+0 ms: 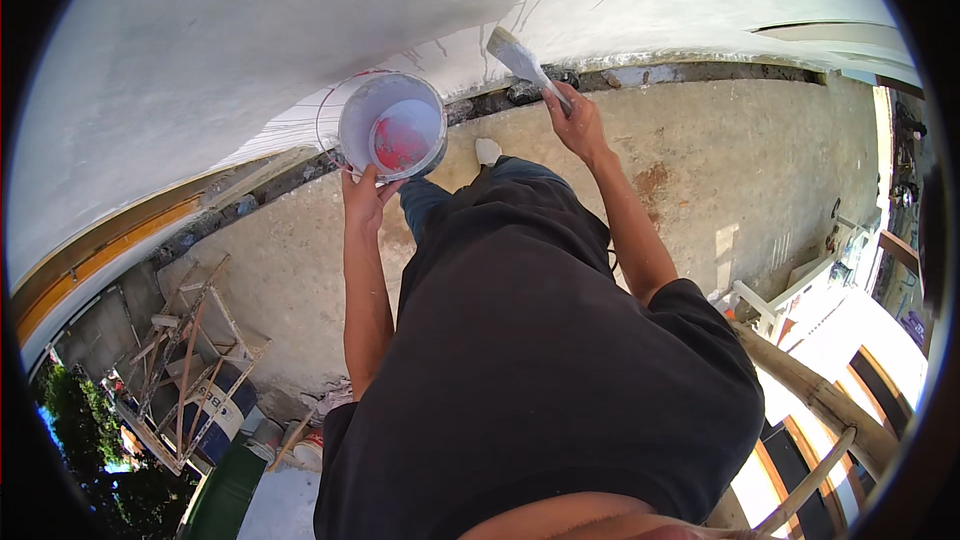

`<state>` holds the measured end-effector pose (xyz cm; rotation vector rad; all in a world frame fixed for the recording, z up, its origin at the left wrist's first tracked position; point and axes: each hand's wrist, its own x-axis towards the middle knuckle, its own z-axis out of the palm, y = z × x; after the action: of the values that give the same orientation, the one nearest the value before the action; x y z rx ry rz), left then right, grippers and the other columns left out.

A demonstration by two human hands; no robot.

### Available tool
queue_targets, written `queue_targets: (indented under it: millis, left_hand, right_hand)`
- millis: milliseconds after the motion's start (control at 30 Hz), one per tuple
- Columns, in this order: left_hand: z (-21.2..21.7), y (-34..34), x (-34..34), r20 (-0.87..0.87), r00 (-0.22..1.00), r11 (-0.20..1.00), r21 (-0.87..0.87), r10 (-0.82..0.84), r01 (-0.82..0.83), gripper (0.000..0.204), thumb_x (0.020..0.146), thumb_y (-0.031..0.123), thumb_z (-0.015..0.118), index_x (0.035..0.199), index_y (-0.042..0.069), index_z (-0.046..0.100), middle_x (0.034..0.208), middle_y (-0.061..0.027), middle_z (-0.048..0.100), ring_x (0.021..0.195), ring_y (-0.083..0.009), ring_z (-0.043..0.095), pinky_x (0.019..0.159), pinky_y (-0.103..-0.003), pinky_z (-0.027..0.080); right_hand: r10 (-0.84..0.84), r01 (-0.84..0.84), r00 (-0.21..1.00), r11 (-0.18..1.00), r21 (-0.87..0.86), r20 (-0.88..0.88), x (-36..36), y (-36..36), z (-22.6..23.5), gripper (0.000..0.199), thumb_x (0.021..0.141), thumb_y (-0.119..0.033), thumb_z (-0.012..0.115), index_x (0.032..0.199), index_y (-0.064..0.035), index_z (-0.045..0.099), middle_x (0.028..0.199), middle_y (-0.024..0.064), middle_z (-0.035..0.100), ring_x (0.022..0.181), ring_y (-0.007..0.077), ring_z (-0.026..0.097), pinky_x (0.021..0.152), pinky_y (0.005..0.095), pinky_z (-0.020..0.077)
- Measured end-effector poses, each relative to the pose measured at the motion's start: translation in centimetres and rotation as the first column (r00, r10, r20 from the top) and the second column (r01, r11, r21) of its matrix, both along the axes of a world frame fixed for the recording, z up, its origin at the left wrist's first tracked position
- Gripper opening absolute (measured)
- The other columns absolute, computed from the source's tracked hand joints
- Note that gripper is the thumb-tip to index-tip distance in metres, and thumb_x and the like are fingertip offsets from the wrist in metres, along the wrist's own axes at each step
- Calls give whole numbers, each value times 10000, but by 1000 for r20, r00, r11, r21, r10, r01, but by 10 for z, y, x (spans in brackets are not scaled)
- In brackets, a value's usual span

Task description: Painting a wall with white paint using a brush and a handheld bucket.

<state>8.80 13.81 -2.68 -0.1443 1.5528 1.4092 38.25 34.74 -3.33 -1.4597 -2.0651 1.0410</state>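
My left hand (pixel 368 194) is closed on the near rim of a paint bucket (pixel 352 130), held up in front of me at the left. Whitish paint coats the bucket's inside, and a red patch shows at its bottom. Out to the right, my right hand (pixel 578 125) grips the handle of a wide paintbrush (pixel 520 58). Its bristles point up and left toward the wall (pixel 300 10), with a gap I cannot judge. The brush is smeared with white paint. Grey and white areas cover the wall, with dark drips running near the brush.
A concrete floor (pixel 730 150) lies under my feet. Along the wall's foot runs a dark, rubble-filled strip (pixel 690 73). A rusty metal frame (pixel 195 360) stands at the lower left near a blue drum (pixel 225 410). Wooden poles (pixel 820 390) are at the lower right.
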Motion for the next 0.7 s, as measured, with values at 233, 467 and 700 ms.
queue_targets:
  millis: [233,467,700]
  left_hand:
    - [-79,-90,-70,298,917,964,-79,266,-254,281,898,63,502,1091,-130,437,1020,-260,629,947,-361,667,795,-387,629]
    - [-123,-210,-58,184,833,814,-398,521,-422,261,889,117,517,1046,-81,453,971,-195,581,888,-332,658,744,-356,630]
    - [-141,-313,-23,156,840,761,-531,519,-372,239,897,159,481,970,-69,484,951,-163,548,869,-297,624,745,-370,610]
  right_hand:
    - [-187,184,982,978,99,22,-4,45,-19,344,934,-381,597,1079,-83,691,794,216,679,731,371,675,651,424,515]
    - [-438,355,891,836,419,121,90,107,-24,352,926,-407,604,1046,-94,713,779,161,693,702,307,688,619,393,511]
    - [-717,678,697,657,331,-5,119,132,-20,441,972,-395,520,1121,-8,668,926,231,692,854,379,676,728,417,518]
